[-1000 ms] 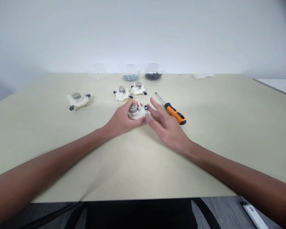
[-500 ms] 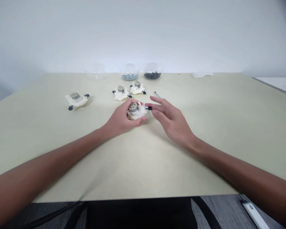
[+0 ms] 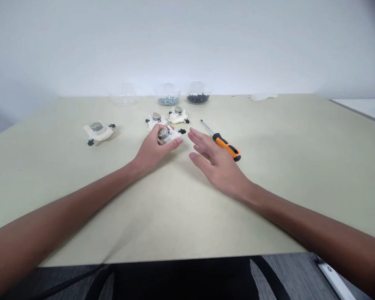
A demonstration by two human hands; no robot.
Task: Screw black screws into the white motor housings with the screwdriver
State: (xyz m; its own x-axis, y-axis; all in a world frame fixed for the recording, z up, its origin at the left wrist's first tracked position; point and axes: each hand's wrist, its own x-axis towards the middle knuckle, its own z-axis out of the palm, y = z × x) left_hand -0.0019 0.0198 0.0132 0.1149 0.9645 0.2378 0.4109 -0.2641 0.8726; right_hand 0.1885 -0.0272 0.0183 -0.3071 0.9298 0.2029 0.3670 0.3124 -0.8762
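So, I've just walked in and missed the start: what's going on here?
A person's left hand holds a white plastic motor assembly. The right hand is open beside it, holding nothing. An orange-and-black screwdriver lies on the table beyond that hand. Three similar assemblies stand nearby: two behind the held one, one off to the left. Farther back, two clear bowls hold small silver parts and black parts.

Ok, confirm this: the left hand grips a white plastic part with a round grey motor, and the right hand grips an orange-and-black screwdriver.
Wrong about the right hand: the head view shows it open and empty, with the orange-and-black screwdriver lying on the pale table beyond it. The left hand does grip the white plastic part with the round grey motor.
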